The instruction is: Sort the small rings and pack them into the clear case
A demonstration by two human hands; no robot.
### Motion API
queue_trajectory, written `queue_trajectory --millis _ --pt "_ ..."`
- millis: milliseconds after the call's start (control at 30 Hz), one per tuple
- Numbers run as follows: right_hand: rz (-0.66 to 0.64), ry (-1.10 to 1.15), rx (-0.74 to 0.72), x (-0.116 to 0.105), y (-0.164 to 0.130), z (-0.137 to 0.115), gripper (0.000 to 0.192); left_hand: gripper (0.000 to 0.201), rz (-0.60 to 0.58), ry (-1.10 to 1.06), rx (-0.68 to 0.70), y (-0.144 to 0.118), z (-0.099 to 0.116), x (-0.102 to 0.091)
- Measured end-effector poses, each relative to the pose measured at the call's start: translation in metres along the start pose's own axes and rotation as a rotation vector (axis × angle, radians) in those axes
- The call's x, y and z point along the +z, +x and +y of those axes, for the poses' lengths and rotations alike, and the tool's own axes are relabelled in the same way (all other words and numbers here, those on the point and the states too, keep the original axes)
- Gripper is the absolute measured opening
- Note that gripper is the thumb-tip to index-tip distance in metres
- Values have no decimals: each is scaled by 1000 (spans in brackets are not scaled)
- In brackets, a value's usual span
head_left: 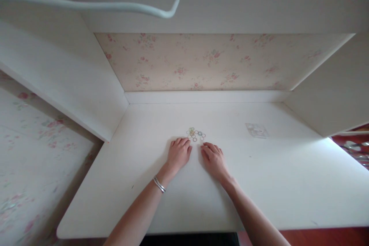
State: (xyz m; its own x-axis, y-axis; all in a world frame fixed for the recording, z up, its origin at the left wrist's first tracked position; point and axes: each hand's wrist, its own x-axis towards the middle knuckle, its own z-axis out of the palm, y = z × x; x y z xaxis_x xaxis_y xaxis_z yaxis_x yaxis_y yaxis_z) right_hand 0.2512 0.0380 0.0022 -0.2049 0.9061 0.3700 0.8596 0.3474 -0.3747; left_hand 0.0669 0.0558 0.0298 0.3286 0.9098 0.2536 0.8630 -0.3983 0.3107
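Observation:
A small cluster of thin coloured rings [196,134] lies on the white desk [288,177], just beyond my fingertips. My left hand [178,154] rests palm down on the desk, its fingertips close to the left side of the rings. A silver bangle sits on that wrist. Beside it, my right hand [213,159] lies flat too, fingers together, slightly nearer me and just below the rings. Neither hand holds anything.
A small clear plastic packet [256,130] lies on the desk to the right. White side panels close in the desk on both sides, with floral wallpaper [213,61] behind. A white cable [95,5] hangs overhead.

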Motion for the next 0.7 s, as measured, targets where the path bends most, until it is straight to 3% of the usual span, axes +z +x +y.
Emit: queue_trajectory --millis 200,433,533,700 --pt "43 37 -4 1 -9 -1 24 28 52 -113 -38 -2 -10 2" --pt "49 29 19 6 -7 3 23 24 99 -445 -200 -41 -37 -6" --pt "45 20 14 5 -6 2 23 24 78 -455 -234 -52 -42 -10" --pt "8 6 37 1 -4 -1 23 21 46 -301 -128 -53 -32 -14"
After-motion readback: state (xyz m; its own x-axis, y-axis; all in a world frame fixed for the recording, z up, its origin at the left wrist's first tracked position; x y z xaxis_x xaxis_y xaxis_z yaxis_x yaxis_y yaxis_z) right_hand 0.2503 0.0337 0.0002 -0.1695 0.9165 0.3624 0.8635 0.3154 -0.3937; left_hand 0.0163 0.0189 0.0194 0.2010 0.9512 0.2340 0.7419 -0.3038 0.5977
